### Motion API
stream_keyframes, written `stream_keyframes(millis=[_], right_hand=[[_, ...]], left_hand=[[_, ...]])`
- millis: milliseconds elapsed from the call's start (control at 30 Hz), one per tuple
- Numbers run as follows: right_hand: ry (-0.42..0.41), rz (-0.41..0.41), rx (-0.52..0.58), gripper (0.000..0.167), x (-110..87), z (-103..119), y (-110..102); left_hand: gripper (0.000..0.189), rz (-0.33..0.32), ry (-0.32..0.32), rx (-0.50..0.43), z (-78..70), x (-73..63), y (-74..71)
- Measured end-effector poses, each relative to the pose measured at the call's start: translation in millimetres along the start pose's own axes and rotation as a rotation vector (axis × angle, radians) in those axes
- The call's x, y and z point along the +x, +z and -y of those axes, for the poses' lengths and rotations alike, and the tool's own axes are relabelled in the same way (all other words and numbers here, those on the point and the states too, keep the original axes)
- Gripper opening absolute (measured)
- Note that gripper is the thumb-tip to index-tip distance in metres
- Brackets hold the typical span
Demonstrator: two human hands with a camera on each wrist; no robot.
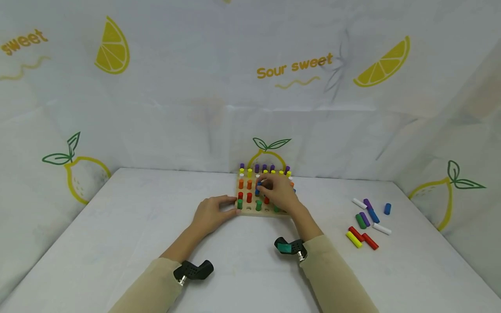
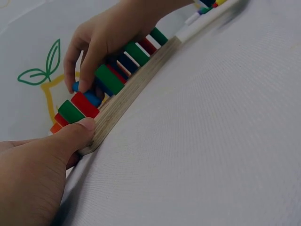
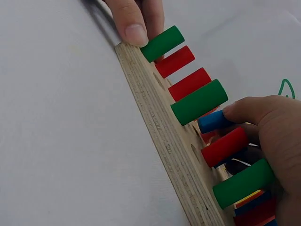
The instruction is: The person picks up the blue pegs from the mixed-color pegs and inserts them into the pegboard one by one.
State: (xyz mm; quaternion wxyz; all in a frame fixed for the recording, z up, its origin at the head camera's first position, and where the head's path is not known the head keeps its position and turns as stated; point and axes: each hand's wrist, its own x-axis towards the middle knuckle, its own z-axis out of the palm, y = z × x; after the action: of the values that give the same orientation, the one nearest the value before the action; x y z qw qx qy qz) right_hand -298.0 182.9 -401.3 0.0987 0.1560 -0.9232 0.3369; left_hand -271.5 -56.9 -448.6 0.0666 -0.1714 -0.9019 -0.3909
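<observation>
A wooden pegboard (image 1: 253, 212) bears rows of coloured pegs, with green and red ones at the front and purple ones at the back. My left hand (image 1: 211, 214) holds the board's front left corner, its thumb (image 2: 77, 136) beside a green peg (image 3: 162, 44). Between the thumb and fingers of my right hand (image 1: 279, 191) is a blue peg (image 3: 215, 121), pinched over the middle rows, behind the red pegs (image 3: 190, 84). Its lower end is close over the board. The right hand covers part of the board in the head view.
Loose pegs lie scattered on the white table (image 1: 129, 230) to the right, among them a yellow peg (image 1: 354, 239), a red peg (image 1: 370, 241), a green peg (image 1: 360, 221) and a white peg (image 1: 382, 228). A lemon-printed cloth (image 1: 176, 87) hangs behind the table.
</observation>
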Motion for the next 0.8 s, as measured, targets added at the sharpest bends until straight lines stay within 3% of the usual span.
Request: stream_keyframes(millis=[200,800], right_hand=[[0.006,-0.007,-0.109,0.018,-0.4,0.6,4.7],[0.048,0.025,-0.169,0.018,-1.8,7.4,3.7]], left_hand=[[0.043,-0.007,0.011,0.001,0.3,-0.6,0.4],[0.043,-0.009,-0.001,0.006,0.0,-0.6,1.2]])
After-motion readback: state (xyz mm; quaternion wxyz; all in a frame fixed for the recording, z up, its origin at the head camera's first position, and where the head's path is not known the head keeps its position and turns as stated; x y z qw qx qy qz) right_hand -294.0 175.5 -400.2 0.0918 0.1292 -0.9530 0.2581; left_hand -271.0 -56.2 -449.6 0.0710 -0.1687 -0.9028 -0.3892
